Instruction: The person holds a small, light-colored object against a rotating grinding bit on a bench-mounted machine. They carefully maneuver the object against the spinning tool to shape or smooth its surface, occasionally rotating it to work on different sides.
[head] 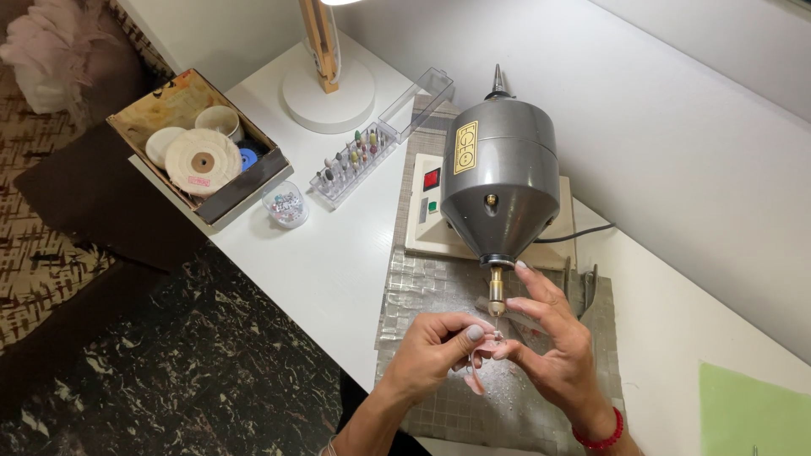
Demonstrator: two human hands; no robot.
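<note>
Under the grinder's downward-pointing bit (497,314), both hands' fingers (470,334) pinch a small pink piece (475,382)

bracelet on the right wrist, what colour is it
Red: a beaded bracelet at the wrist of the right hand, clearest in the head view.

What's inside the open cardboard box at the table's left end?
The cardboard box holds a large white buffing wheel, a smaller white disc, a cup-like white piece and something blue. Anything beneath them is covered.
</note>
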